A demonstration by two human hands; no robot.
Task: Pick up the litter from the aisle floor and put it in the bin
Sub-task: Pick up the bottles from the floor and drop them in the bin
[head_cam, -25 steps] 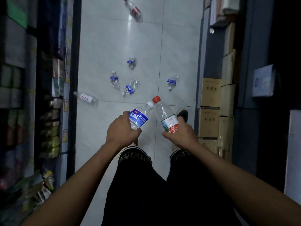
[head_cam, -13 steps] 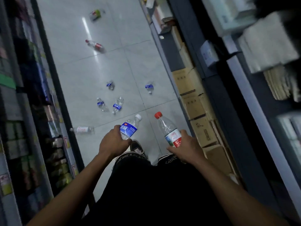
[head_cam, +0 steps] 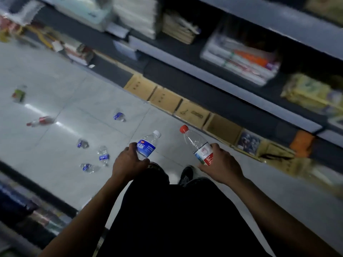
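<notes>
Clear plastic bottle with a blue label and white cap. Clear bottle with a red, white and green label and red cap. Pale grey tiled floor. Brown cardboard boxes. Black trousers.

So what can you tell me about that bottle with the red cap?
The red-capped bottle is clear, thin plastic and looks empty, with a white, red and green label round its lower half. The right hand grips it at the label, fingers curled round it. It is tilted, cap pointing up and away, held above the pale tiled floor.
</notes>
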